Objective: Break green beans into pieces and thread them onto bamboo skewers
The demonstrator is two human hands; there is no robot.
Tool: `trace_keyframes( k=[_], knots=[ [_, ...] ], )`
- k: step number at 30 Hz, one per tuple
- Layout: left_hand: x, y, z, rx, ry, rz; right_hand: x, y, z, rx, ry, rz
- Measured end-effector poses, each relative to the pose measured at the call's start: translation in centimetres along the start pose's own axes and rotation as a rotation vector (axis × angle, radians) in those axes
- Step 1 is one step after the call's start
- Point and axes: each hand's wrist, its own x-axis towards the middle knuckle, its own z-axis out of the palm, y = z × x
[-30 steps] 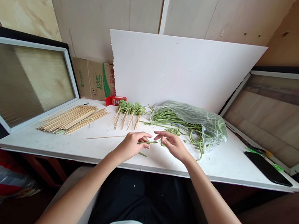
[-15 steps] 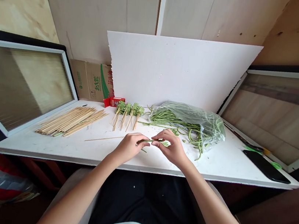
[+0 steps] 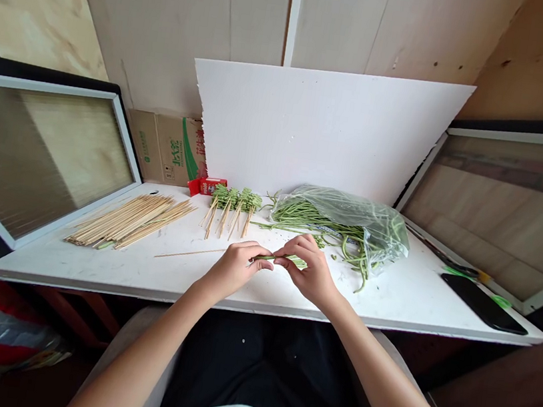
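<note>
Carefully, my nearly closed hands pinch a green bean; uneven pressure could snap it.

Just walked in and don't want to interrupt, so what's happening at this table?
The person's left hand and right hand hold a green bean piece between them, above the white table. Beyond them lie bunches of skewered beans and an open plastic bag of long beans. A pile of bare skewers lies to the left.
</note>
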Motion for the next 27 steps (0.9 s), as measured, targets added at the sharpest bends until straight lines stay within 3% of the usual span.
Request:
trace_keyframes(
  k=[9, 16, 27],
  knots=[
    [0.0, -0.3, 0.1, 0.044, 0.004, -0.008, -0.3, 0.6, 0.5, -0.022, -0.006, -0.025],
    [-0.2, 0.1, 1.0, 0.105, -0.075, -0.008, -0.6, 0.5, 1.4, 0.032, -0.038, -0.004],
    [-0.3, -0.9, 1.4, -0.097, -0.108, -0.038, -1.3, 1.9, 2.2, 0.359, -0.118, 0.183]
  ],
)
